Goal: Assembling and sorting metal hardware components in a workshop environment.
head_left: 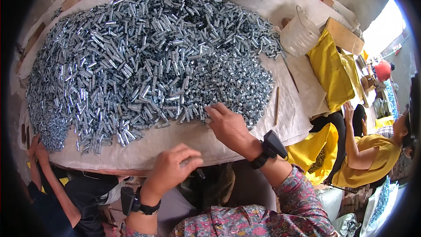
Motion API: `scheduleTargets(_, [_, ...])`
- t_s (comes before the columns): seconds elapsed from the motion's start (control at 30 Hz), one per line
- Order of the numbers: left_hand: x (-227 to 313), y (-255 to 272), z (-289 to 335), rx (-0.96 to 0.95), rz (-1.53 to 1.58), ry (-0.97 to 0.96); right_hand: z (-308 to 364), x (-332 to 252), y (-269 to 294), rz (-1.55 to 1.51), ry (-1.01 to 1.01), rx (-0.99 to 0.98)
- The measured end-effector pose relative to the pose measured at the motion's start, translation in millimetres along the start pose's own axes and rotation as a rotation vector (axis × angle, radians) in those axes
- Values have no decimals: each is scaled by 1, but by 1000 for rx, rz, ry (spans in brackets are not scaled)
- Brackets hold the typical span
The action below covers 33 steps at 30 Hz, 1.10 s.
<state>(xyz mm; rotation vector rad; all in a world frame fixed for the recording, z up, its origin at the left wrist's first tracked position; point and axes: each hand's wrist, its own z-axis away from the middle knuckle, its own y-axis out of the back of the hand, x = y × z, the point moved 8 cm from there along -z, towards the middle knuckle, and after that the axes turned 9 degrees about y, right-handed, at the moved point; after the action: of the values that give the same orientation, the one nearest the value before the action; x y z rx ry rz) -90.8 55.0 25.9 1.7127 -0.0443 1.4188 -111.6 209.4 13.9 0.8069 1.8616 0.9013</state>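
Observation:
A wide heap of shiny metal tube pieces (131, 61) covers much of the cloth-topped table. At its right side lie shorter metal sleeves (232, 77). My right hand (230, 127) reaches to the heap's near edge, its fingers bent and closed among the short pieces; what they grip is hidden. My left hand (173, 169) hovers off the table's near edge above my lap, fingers half curled with a gap to the thumb. Just past its fingertips shows a small shiny piece (201, 173), apart from the hand. Each wrist wears a black strapped device.
A thin stick (276, 105) and a dark rod (291, 74) lie right of the heap, near a clear plastic container (300, 34) and a yellow sack (333, 68). Another person's hands (38, 151) work at the left edge. A person in yellow (368, 158) sits at right.

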Motion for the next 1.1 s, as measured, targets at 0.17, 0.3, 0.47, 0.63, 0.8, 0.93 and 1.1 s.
scheduleTargets(0.17, [2, 22, -41, 411, -477, -123, -13, -9, -38, 155, 155, -47])
scheduleTargets(0.3, [-20, 11, -59, 376, -692, -123, -11, -21, -47, 173, 253, -64])
scheduleTargets(0.47, [-38, -1, -44, 287, -729, -139, 6, -34, -39, 97, 367, -65])
scheduleTargets(0.63, [-35, -12, -17, 238, -637, -82, 25, -33, -30, 32, 358, -150])
scheduleTargets(0.8, [-37, -13, -3, 305, -636, -115, 34, -28, -22, 40, 309, -141])
scheduleTargets(0.93, [-42, -11, -1, 341, -567, -132, 31, -19, -29, 112, 256, -163])
scheduleTargets(1.1, [-23, 3, 0, 459, -436, -148, 26, -14, -11, 72, 165, -12])
